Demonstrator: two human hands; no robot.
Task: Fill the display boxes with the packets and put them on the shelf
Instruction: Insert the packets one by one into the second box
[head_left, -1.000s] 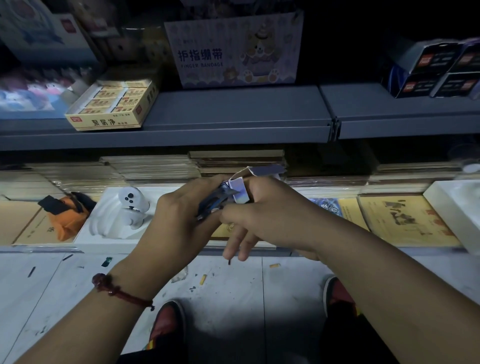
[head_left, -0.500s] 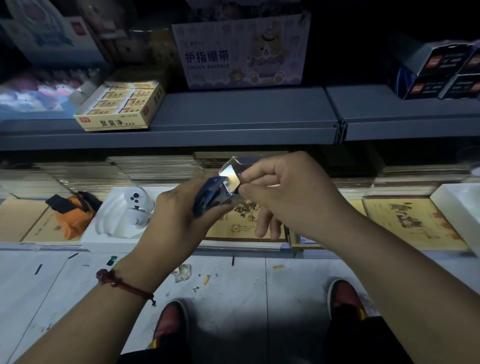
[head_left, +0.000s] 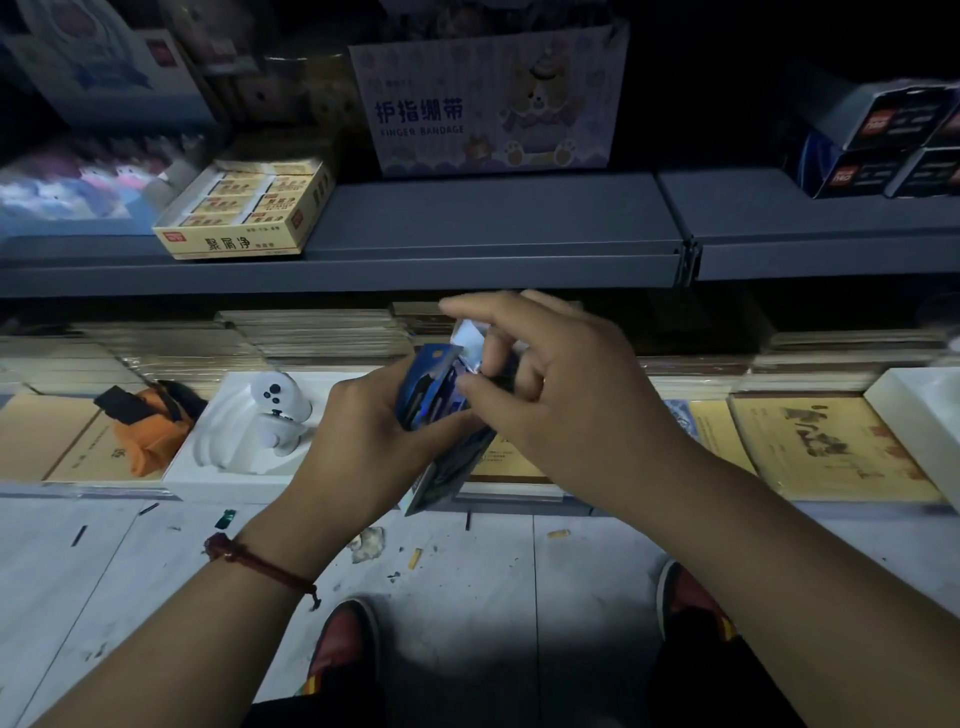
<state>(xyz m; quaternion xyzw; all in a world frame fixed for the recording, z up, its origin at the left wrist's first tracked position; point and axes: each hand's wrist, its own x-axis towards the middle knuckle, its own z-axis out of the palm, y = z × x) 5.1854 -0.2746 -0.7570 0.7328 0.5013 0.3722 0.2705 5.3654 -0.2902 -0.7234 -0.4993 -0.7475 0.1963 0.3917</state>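
The small blue printed cardboard display box (head_left: 427, 395) looked light and thin-walled, easily crushed, with glossy faces that were likely slippery, so its folded edges seemed the safest hold. The left hand (head_left: 358, 447) gripped its lower body from the left. The right hand (head_left: 566, 415) pinched the upper end by the pale flap, and the box hung between both palms below the grey metal shelf (head_left: 467, 249).
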